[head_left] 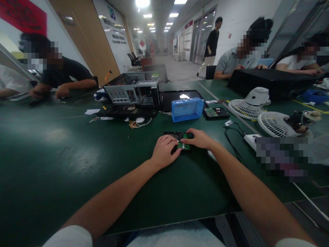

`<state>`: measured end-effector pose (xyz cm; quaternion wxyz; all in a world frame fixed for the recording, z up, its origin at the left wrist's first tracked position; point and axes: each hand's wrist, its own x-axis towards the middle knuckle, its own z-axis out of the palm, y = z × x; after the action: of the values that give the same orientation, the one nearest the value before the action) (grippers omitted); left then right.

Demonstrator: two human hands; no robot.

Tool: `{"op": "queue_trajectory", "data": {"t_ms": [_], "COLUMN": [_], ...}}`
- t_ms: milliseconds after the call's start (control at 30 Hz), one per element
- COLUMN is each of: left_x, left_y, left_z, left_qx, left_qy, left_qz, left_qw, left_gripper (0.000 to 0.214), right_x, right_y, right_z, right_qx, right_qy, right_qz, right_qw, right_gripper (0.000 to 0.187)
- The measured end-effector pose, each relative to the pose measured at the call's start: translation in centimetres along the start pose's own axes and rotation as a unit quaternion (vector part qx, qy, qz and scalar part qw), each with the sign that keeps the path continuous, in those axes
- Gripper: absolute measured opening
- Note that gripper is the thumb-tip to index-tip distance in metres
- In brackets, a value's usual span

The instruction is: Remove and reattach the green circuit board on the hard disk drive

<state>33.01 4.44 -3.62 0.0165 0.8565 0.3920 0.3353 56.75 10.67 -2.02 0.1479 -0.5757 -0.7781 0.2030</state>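
Observation:
A hard drive (184, 146) lies on the green table in front of me, its green circuit board facing up. My left hand (165, 151) is closed over the drive's left side, fingers curled on top and thumb at the near edge. From the right, my right hand (200, 139) grips the drive, with the index finger at the far corner and the thumb on the board. Part of the drive is hidden under my fingers. A second hard drive (216, 113), also board up, sits farther off to the right. Behind my hands stands a blue plastic box (187, 110).
An opened computer case (133, 94) stands at the back left, with cables and paper scraps before it. White fans (273, 123) and a power strip (252, 141) lie on the right. Other people sit around the table (64, 154); one person (212, 43) walks behind.

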Motion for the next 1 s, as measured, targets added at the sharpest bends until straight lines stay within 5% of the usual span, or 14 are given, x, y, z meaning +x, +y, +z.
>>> {"op": "queue_trajectory", "data": {"t_ms": [1000], "left_x": [0.09], "left_y": [0.05], "left_z": [-0.16], "left_qx": [0.006], "left_qy": [0.001], "left_qz": [0.006], "left_qw": [1.0], "left_gripper": [0.016], "right_x": [-0.02], "right_y": [0.18], "right_z": [0.03], "right_qx": [-0.001], "right_qy": [0.0], "right_qz": [-0.007], "right_qw": [1.0], "right_gripper": [0.064]}}
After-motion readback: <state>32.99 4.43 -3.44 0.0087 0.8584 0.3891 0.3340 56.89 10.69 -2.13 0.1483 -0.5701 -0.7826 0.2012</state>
